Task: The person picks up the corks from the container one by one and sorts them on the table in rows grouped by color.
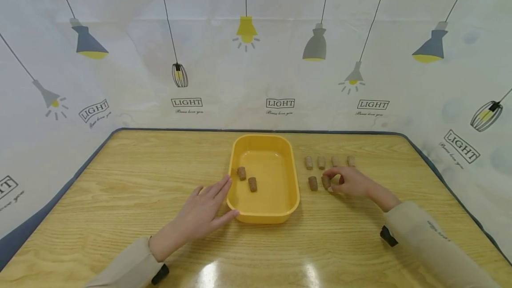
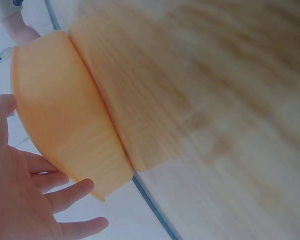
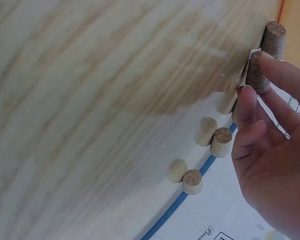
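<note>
A yellow plastic tub (image 1: 264, 219) stands on the wooden table, with two dark brown corks, one of them this cork (image 1: 252, 184), lying inside toward its left. My left hand (image 1: 203, 211) touches the tub's left side with its fingers spread and fairly straight; the left wrist view shows them along the rim. To the right of the tub, my right hand (image 1: 352, 182) pinches a dark cork (image 3: 258, 75) between thumb and fingers, at table level. Another dark cork (image 1: 313, 183) stands just left of it. Behind them, several paler corks (image 1: 322, 162) form a row.
The wooden table (image 1: 120, 199) runs back to a dark blue edge strip (image 1: 180, 130). A white backdrop (image 1: 224, 74) printed with lamps rises behind and on both sides. Dark bands show under both sleeves, such as this one (image 1: 388, 236).
</note>
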`<action>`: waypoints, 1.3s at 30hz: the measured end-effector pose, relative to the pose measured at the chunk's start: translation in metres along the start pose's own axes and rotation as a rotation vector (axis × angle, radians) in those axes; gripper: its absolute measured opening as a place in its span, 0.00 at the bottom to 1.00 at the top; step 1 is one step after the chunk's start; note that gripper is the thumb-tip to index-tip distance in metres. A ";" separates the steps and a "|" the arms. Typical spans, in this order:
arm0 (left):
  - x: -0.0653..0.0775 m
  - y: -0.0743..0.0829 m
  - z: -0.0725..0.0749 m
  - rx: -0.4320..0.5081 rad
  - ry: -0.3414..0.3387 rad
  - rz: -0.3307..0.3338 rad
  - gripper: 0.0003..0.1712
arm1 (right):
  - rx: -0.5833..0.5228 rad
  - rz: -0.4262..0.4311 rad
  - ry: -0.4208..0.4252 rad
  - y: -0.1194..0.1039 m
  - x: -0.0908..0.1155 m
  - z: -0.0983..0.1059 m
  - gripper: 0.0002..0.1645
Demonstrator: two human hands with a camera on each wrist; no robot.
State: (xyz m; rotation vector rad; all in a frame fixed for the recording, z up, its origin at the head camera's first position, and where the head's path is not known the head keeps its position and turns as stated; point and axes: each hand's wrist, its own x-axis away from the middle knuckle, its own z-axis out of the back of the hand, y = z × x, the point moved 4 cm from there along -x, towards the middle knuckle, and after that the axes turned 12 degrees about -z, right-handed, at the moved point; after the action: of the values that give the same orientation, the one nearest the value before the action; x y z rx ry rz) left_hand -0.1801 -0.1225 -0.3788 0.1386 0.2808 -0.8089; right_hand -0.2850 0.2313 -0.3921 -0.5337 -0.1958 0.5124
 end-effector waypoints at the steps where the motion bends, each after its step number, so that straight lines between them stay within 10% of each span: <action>1: 0.000 0.000 0.000 0.000 0.001 0.000 0.43 | -0.002 -0.001 0.004 0.000 0.000 0.000 0.22; 27: 0.001 0.000 -0.002 0.010 -0.016 0.014 0.44 | -0.038 -0.125 0.006 0.002 0.000 0.003 0.25; 39: 0.000 0.000 -0.001 0.012 -0.013 0.012 0.43 | 0.041 0.001 0.091 -0.034 -0.026 0.032 0.24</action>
State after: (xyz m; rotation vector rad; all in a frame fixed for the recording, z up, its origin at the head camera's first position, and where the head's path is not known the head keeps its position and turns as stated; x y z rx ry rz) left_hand -0.1807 -0.1226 -0.3797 0.1456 0.2624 -0.7990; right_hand -0.3031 0.2062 -0.3484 -0.5160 -0.0979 0.4905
